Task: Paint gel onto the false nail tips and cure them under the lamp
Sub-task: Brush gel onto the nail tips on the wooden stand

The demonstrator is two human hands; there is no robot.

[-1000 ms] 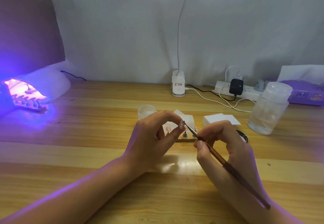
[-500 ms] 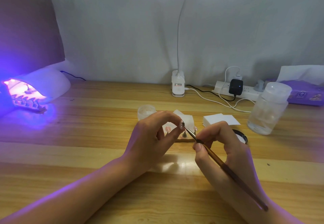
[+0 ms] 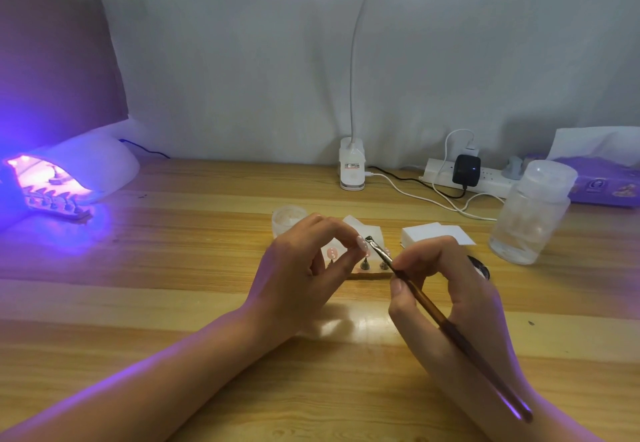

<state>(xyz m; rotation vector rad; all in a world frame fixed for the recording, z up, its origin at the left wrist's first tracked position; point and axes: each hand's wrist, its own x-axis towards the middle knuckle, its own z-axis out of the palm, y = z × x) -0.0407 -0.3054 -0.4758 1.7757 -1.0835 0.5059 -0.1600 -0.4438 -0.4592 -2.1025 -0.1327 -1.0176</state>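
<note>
My left hand (image 3: 301,279) hovers low over the worktop (image 3: 207,268), thumb and forefinger curled into a narrow grip that pinches one false nail tip (image 3: 362,243). My right hand (image 3: 446,289) holds the brush (image 3: 445,324) like a pen, its grip tight on the handle and the bristles right at that tip. The curing lamp (image 3: 86,171) glows far left

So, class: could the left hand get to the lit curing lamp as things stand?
Probably yes: only bare table lies between the left hand and the curing lamp, though it is pinching a nail tip.
</note>
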